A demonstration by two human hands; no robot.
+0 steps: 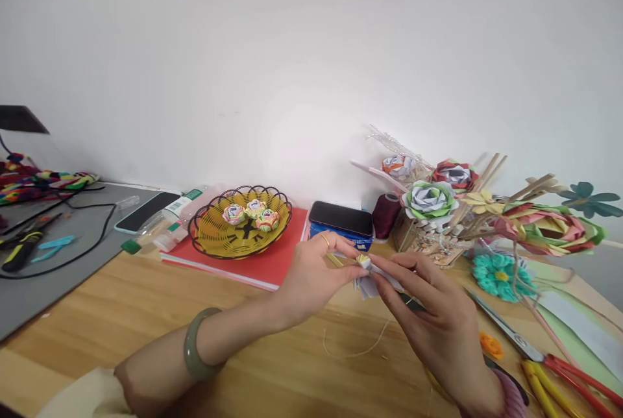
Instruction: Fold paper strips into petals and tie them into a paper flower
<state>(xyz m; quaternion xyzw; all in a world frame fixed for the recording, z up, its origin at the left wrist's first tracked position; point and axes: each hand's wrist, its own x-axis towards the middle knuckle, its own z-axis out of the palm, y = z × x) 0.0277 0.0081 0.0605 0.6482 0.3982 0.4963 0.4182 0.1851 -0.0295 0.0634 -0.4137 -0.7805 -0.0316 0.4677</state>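
A small paper flower [367,285], pale lilac-white with a yellow centre, is held just above the wooden table. My left hand [314,275] pinches it between thumb and fingertips from the left. From the other side, the thumb and fingers of my right hand [433,311] close on its pale petals. The fingers cover part of the flower, so its lower end is not fully visible. Beneath the hands, a thin loose thread [357,354] lies curled on the wood.
A yellow woven basket [214,244] with several small paper flowers stands on red paper [270,269]. Behind my hands are a phone [341,217] on a blue box and a dark thread spool [386,213]. Paper flowers [431,200], scissors [520,340] and yellow-handled pliers [542,385] are at right.
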